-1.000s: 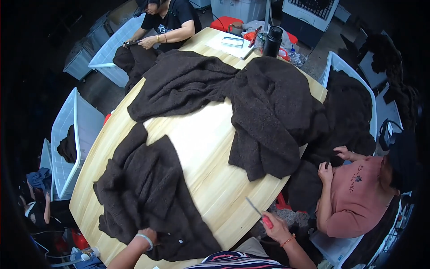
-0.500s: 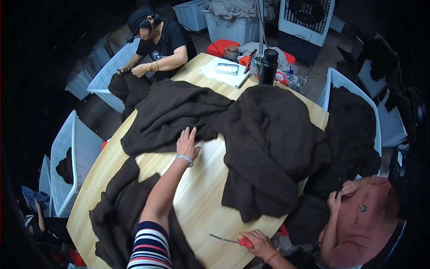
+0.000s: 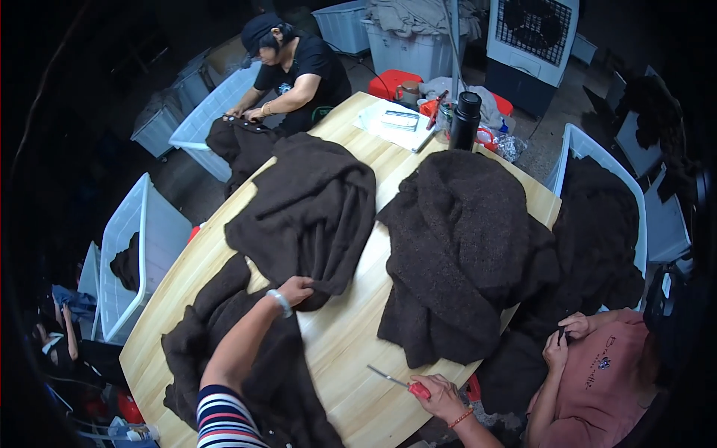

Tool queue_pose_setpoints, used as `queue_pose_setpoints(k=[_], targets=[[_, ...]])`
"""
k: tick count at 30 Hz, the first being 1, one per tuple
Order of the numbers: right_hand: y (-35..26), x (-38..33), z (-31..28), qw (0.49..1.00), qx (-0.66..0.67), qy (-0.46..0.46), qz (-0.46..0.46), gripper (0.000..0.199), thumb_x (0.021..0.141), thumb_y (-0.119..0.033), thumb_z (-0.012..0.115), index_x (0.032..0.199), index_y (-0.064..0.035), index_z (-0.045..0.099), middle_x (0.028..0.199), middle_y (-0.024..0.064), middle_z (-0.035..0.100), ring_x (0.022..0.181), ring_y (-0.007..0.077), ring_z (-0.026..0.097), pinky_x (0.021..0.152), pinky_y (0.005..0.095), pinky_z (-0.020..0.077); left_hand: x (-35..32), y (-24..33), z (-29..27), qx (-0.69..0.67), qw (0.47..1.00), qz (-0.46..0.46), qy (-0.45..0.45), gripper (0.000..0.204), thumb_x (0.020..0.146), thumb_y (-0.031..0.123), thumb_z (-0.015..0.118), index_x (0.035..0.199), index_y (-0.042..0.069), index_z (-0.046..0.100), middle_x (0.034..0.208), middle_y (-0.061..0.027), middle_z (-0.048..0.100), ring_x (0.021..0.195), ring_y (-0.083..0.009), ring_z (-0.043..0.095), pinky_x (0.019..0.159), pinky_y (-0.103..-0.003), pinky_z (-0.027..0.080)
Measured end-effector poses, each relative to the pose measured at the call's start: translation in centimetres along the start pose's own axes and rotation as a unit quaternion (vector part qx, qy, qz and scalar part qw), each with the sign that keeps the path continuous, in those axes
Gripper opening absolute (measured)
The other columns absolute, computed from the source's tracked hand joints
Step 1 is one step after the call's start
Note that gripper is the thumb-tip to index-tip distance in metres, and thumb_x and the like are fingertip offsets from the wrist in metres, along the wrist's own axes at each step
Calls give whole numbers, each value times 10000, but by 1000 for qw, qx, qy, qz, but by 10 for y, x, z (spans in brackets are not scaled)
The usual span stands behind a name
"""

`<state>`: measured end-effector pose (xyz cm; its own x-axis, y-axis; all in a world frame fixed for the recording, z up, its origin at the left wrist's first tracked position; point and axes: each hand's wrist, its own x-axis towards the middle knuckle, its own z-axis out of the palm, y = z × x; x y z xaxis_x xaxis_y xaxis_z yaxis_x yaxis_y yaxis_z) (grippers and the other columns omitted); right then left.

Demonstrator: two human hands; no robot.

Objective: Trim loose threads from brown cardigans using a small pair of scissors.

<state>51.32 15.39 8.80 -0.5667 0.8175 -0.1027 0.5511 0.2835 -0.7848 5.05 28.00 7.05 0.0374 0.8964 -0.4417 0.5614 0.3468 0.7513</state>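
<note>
My left hand, with a pale bangle at the wrist, is closed on the near edge of a dark brown knit garment lying on the table. Under my left forearm another dark brown garment spreads over the near left side. My right hand is wrapped round a red-handled tool with a thin metal shaft pointing up and left, just above the wood. A bulky pile of dark brown knitwear sits on the right half, apart from both hands.
The wooden table bears a black thermos and a white sheet at its far end. White bins stand around it. A co-worker in black and one in pink handle dark cloth. An air cooler stands behind.
My left hand has gone from lying open to gripping the garment's edge and has come nearer. That garment has drawn away from the right pile. The view has shifted slightly.
</note>
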Motion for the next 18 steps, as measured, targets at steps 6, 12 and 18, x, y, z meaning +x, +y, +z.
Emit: queue_pose_setpoints(k=[6, 12, 18], targets=[[-55, -2, -7, 1000, 2, -24, 6, 291, 877, -255, 662, 1093, -59, 650, 948, 185, 670, 913, 374, 641, 798, 445, 521, -205, 71, -76, -370, 923, -41, 93, 196, 926, 171, 647, 1016, -1, 669, 927, -29, 704, 809, -108, 663, 759, -269, 547], [-132, -25, 2, 999, 0, -9, -35, 326, 839, -146, 675, 1149, -66, 611, 958, 174, 678, 926, 362, 653, 797, 422, 530, -380, 101, -50, -508, 855, -17, 103, 252, 943, 156, 615, 1127, -16, 624, 1011, -97, 707, 893, -175, 698, 822, -312, 573], [-233, -79, 42, 990, -77, -71, -96, 275, 891, -202, 630, 1143, -102, 588, 873, 186, 681, 838, 361, 668, 712, 450, 528, -395, -12, 74, -604, 790, -35, 97, 305, 965, 117, 574, 1235, -25, 568, 1177, -105, 654, 1055, -208, 639, 940, -355, 521]])
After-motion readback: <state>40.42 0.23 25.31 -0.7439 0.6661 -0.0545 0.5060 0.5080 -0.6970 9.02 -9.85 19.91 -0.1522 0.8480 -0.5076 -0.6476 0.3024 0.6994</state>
